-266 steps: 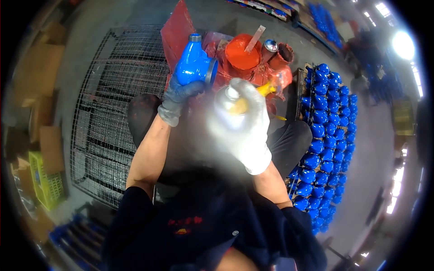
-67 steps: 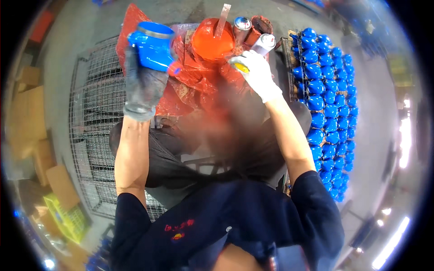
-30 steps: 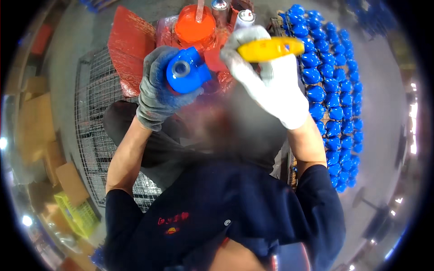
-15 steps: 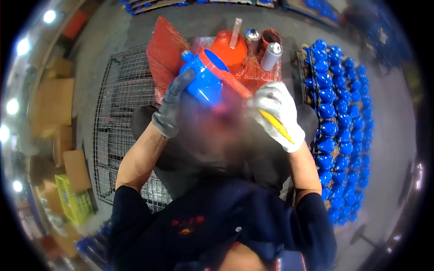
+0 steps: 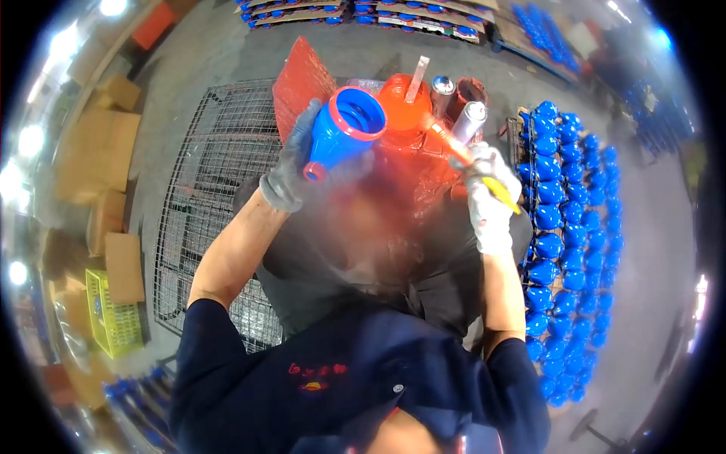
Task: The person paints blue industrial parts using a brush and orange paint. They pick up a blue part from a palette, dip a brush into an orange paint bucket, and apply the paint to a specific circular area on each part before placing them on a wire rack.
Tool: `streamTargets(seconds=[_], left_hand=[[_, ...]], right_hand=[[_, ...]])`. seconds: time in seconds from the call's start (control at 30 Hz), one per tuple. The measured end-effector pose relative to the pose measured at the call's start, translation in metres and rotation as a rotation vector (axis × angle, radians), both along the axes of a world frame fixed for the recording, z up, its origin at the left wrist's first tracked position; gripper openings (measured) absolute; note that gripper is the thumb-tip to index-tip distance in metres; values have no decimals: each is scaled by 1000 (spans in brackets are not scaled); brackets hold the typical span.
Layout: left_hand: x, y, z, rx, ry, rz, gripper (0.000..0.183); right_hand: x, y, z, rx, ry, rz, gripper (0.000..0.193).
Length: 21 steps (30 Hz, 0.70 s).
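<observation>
My left hand [image 5: 291,168], in a grey glove, grips a hollow blue metal housing [image 5: 331,144] by its left side. The wide round mouth faces up and to the right, with a red-painted rim; a small red-edged opening sits at its lower end. In my white-gloved right hand [image 5: 490,198] is a paintbrush [image 5: 451,142] with a yellow handle end, its head coated in red-orange paint. The bristles point up-left and reach the near right edge of an open tub of red-orange paint [image 5: 395,97]. A flat stick [image 5: 417,79] stands in that tub.
Two spray cans [image 5: 470,121] and a red-stained pot [image 5: 474,91] stand right of the tub. A red-painted board [image 5: 301,83] leans behind my left hand. Rows of glossy blue parts [image 5: 548,193] fill a rack at right; wire mesh [image 5: 215,174] lies left, beyond it cardboard boxes [image 5: 125,268].
The brush has left the housing's rim and moved up and right to the paint tub. My left hand has turned the housing, so its mouth and small lower opening now show.
</observation>
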<state>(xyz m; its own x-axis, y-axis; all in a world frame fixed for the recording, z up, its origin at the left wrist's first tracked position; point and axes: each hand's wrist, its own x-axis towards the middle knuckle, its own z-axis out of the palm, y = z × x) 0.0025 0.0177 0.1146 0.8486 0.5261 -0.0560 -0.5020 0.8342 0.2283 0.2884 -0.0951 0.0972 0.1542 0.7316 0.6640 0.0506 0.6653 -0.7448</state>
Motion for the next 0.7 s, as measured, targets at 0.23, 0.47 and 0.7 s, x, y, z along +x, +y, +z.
streamTargets(seconds=[0.23, 0.47, 0.7], left_hand=[[21, -19, 12, 1160, 1026, 299, 73], [38, -47, 1, 2146, 1069, 353, 89], [43, -53, 6, 2101, 995, 258, 90]], right_hand=[[4, 11, 75, -145, -51, -214, 18], [-4, 27, 142, -612, -481, 25, 34], [0, 40, 109, -284, -783, 40, 38]])
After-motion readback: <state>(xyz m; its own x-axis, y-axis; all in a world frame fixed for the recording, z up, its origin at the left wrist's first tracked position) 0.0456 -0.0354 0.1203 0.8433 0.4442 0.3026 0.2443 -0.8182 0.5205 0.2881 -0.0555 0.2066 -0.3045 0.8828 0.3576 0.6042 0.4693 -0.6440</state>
